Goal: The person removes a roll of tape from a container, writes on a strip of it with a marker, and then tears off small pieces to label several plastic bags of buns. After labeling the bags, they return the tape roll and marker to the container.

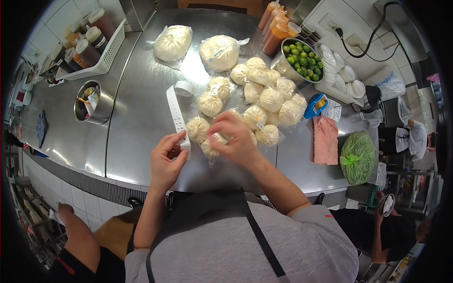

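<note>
A strip of white printed labels runs down the steel counter from a white roll. Its near end is pinched between the thumb and fingers of my left hand. My right hand, blurred by motion, hovers over wrapped white buns, fingers curled; whether it holds anything is not clear. Just left of it lie a wrapped bun and another partly behind its fingers. More wrapped buns are heaped beyond it, some with small labels. Two larger bagged bundles sit at the back.
Steel bowl of green limes, orange sauce bottles, blue tape dispenser, pink cloth and green bag stand right. A steel pot and bottle basket are left. Other people stand at both sides.
</note>
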### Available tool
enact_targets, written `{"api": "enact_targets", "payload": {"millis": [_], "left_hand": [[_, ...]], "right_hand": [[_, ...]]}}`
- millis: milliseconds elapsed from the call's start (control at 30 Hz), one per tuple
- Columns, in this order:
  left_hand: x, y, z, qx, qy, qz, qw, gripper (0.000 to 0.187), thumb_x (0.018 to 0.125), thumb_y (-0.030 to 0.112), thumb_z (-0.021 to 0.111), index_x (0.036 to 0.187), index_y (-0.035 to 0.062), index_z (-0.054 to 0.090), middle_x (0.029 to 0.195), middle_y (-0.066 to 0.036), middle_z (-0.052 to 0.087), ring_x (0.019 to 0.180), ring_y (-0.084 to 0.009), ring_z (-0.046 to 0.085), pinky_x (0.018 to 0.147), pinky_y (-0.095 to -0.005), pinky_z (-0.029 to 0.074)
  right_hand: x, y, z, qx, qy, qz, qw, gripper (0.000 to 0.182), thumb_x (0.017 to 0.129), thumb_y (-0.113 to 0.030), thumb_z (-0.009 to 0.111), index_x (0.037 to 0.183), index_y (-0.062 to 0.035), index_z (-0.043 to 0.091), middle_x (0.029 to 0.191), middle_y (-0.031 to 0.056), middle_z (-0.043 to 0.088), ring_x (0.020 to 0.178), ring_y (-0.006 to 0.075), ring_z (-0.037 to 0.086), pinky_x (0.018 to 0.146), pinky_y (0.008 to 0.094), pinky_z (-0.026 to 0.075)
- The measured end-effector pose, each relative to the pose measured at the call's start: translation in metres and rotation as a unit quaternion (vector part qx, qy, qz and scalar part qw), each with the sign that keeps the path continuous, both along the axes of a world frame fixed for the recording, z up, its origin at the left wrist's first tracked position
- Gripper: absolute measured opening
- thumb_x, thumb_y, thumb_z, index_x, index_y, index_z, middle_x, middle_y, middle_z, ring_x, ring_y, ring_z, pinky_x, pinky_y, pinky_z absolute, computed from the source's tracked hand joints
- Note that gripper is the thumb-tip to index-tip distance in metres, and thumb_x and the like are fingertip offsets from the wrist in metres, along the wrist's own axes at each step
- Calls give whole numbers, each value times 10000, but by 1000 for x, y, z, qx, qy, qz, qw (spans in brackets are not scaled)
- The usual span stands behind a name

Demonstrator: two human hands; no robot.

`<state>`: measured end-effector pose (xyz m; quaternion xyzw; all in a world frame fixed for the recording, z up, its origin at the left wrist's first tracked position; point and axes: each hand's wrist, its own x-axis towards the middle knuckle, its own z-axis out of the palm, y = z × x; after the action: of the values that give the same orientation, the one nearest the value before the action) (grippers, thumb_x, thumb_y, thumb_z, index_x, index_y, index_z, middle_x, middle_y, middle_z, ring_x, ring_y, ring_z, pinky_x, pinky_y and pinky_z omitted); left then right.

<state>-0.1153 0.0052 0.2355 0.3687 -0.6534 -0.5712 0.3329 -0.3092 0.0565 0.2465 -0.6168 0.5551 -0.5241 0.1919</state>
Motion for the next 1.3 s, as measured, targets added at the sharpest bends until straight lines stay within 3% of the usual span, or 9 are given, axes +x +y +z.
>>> {"api": "enact_targets", "payload": {"millis": [67,167,267,400,467,567,933,1000,1300], "left_hand": [[1,0,3,15,2,-2,1000,423,740,-80,598,1155,-5,568,1064,-72,531,768,-70,551,694,-202,501],[-1,2,3,37,38,1,999,434,738,-83,612,1163,-17,556,1069,-73,512,773,-72,542,699,-203,508],[-2,1,1,41,33,-5,999,436,739,-83,621,1165,-22,551,1070,-74,506,772,-75,540,704,-205,515],[-2,0,1,32,35,6,999,432,744,-81,620,1166,-21,551,1061,-73,512,756,-69,537,686,-197,508],[1,-1,0,26,33,9,999,417,753,-75,615,1162,-21,553,1048,-63,524,753,-61,533,667,-184,496],[4,-1,-2,41,37,19,998,395,763,-66,609,1152,-23,558,1032,-49,534,744,-54,525,652,-175,485],[16,5,-2,52,31,31,998,376,810,-41,574,1183,-4,539,1077,-41,526,798,-51,553,703,-180,467],[14,5,-3,52,42,35,997,369,794,-6,597,1161,-5,554,996,-43,547,672,-44,518,606,-185,452],[14,13,-3,56,34,-1,998,351,817,-29,573,1166,-8,549,1049,-41,531,789,-50,545,679,-177,453]], "right_hand": [[-49,10,8,-92,224,-190,952,153,639,-58,691,773,-94,627,804,60,554,801,235,543,712,350,436],[-121,37,11,-46,410,-343,844,155,660,-98,682,799,-98,612,866,59,547,847,240,533,758,365,409],[-146,50,0,30,500,-220,837,186,664,-130,689,835,-92,627,940,82,542,917,245,523,795,360,393],[-138,59,4,42,485,-194,852,341,651,-164,712,970,-89,616,1044,110,529,1009,273,500,849,376,382],[-140,58,-1,78,375,-215,898,509,634,-191,729,1106,-97,562,1130,126,511,1084,303,466,890,404,378],[-148,58,-21,125,389,-207,889,611,626,-200,738,1184,-104,506,1174,144,492,1094,327,462,915,427,374],[-142,63,-30,51,349,-225,908,549,636,-109,723,1136,-30,511,1172,178,511,1086,351,481,929,410,389],[-140,49,-18,28,329,-221,917,530,637,-90,714,1122,-22,513,1154,174,523,1071,352,493,920,407,400],[-67,-143,-1,-83,261,-11,962,446,604,-108,726,1017,-36,573,1077,162,553,1045,328,514,906,389,420]]}}
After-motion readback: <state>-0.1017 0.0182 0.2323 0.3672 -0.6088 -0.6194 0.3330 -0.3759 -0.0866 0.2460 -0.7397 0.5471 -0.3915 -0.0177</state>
